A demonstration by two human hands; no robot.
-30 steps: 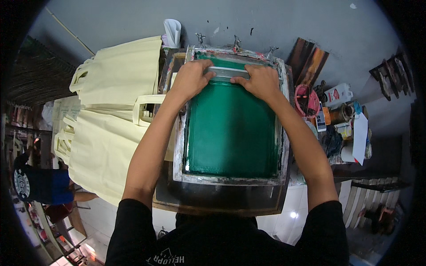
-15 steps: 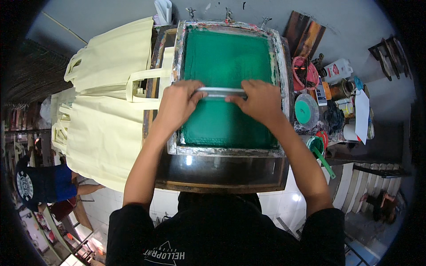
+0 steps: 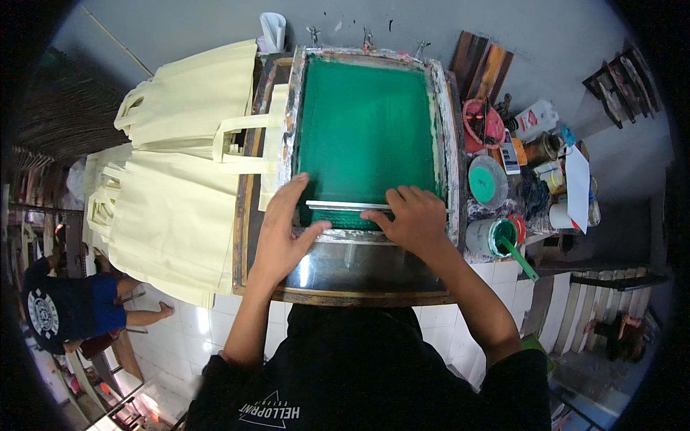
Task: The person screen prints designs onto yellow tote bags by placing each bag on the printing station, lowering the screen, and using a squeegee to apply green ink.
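Observation:
A printing screen (image 3: 370,126) with green mesh lies in a paint-smeared frame (image 3: 448,129) on a dark wooden table. Across the near end of the mesh sits a long metal squeegee (image 3: 348,206). My left hand (image 3: 285,226) grips its left end, thumb along the near side. My right hand (image 3: 411,217) presses on its right end. Both forearms come up from the lower edge of the view. A cream bag handle (image 3: 244,126) pokes out from under the frame's left side.
Cream tote bags (image 3: 180,165) are stacked to the left. On the right stand paint tubs (image 3: 496,237), a red container (image 3: 483,123), bottles and a green lid (image 3: 485,179). A person in a dark shirt (image 3: 65,305) sits at the lower left. White floor tiles lie below the table.
Both hands have pulled the squeegee from the far end of the screen, across the mesh, to its near end.

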